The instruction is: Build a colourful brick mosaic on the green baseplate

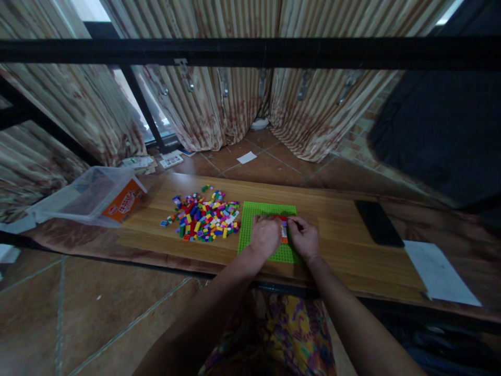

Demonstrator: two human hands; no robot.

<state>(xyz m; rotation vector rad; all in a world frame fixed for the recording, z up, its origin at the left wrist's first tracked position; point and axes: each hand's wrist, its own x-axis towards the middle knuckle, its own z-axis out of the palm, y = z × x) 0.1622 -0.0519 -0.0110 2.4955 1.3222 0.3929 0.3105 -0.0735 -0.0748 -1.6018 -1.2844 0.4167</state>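
A green studded baseplate [247, 224] lies on the wooden board in front of me. On it, between my hands, stands a small build of toy bricks [284, 232] in red, white, purple and orange. My left hand [265, 235] is closed over the left side of this build, its fingertips curled and partly hidden. From the right, my right hand [303, 237] pinches at the build's upper edge, thumb and forefinger together. What either hand holds is too small to make out. Left of the plate spreads a heap of loose coloured bricks [207, 216].
A clear plastic bin [90, 196] with an orange label stands at the board's left end. To the right lie a black phone-like slab [379, 223] and a white paper sheet [440, 271]. A dark metal bar [250, 52] crosses before the curtains [219, 104].
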